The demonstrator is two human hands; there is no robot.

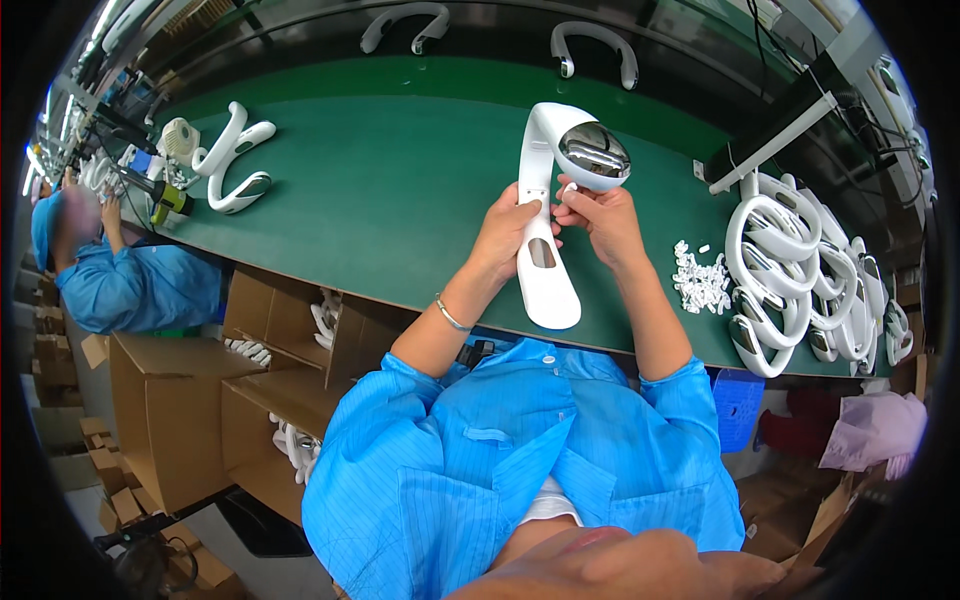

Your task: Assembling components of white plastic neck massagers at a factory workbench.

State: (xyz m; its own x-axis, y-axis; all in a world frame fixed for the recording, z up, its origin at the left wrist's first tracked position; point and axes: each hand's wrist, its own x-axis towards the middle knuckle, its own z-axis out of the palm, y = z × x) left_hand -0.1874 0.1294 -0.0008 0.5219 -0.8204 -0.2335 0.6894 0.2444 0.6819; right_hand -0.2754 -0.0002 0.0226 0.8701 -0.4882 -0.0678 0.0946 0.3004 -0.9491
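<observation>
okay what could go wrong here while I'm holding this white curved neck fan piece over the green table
The white curved piece is held in the air by your left hand and right hand alone, so a slip could drop it onto the green table. Your right fingers sit beside its shiny silver end, which might smudge or scratch. The loose small white parts lie near the table edge and could be swept off.
</observation>
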